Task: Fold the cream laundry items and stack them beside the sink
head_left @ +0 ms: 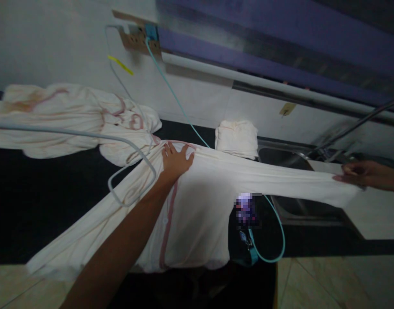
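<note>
The dark counter (39, 206) lies open left of the spread shirt (200, 214), and a hand could pass there. A gray cable (87, 134) loops across that stretch at hand height. 1 pile of cloth (71, 116) fills the back left by the wall. A folded cloth (237, 138) and the sink (300, 206) take up the right. A teal cable (274, 231) hangs over the front edge.

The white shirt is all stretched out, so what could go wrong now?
The left hand presses flat near the collar of the white shirt while the right hand pulls the sleeve over the sink; the sleeve might dip in. The grey cable loops across the shirt and could snag. The shirt's hem hangs off the counter edge, so it might slide down.
</note>
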Demonstrator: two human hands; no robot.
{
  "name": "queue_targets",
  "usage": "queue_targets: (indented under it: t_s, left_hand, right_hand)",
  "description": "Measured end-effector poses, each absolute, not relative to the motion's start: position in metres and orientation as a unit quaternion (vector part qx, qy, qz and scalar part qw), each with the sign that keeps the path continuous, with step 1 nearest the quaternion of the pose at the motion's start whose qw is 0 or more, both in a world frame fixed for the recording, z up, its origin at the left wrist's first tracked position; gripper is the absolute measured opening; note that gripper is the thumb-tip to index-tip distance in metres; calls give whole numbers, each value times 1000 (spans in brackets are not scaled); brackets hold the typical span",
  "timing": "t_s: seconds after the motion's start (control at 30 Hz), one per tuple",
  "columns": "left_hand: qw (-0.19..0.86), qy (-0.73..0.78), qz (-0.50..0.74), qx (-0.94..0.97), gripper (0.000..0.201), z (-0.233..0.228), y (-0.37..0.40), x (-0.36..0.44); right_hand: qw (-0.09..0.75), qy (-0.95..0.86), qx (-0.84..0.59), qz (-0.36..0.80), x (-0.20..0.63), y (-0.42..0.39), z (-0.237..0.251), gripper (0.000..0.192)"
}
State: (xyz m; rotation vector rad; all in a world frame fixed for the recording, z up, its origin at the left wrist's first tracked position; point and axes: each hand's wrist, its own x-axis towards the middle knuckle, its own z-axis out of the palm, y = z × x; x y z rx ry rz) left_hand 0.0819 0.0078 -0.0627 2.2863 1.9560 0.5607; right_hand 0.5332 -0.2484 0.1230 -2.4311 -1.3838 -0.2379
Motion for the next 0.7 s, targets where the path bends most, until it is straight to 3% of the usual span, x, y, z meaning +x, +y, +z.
queue_targets:
  t_s: [0.2,0.27,0.47,0.7]
  left_hand:
    - [36,640,184,745,66,-60,6,82]
    - [38,640,179,747,67,-59,5,82]
    - [46,643,176,744,69,-58,5,83]
    - [49,642,176,745,70,-60,6,82]
  right_hand:
    - [-32,-471,-881,-31,606,-231,91,38]
    - [-56,-455,-886,-64,621,-233,69,42]
    - [-48,-429,-899,-71,636,-240,4,50]
    - [34,-451,-892,2,646,-237,-26,45]
